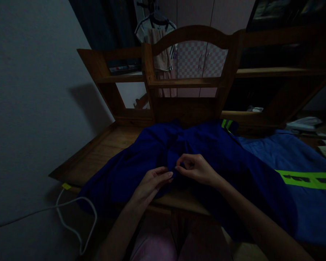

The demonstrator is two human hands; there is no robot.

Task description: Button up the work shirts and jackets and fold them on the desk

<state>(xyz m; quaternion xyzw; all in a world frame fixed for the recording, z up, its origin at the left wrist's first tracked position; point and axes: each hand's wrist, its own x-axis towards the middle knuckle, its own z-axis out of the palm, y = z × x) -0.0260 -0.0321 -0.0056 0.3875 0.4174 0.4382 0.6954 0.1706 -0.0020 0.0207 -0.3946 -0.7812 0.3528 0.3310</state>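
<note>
The blue garment (206,152) is matt woven cloth with glossier yellow-green stripes (306,179). The tabletop (103,148) and shelf unit (190,83) are smooth varnished wood. The white cable (76,214) looks like smooth plastic.

Your left hand (154,182): palm down, fingers nearly straight. Your right hand (197,168): thumb and forefinger pinched, tips just beside the left's. Forearms converge.

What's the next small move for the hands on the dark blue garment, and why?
Probably draw the pinched cloth apart to flatten the bunch. The right hand pinches a small fold in the dark blue garment, the left hand touches the cloth with its fingertips right beside it, and the fabric there lies rumpled on the wooden desk. Dim light hides finer detail.
</note>
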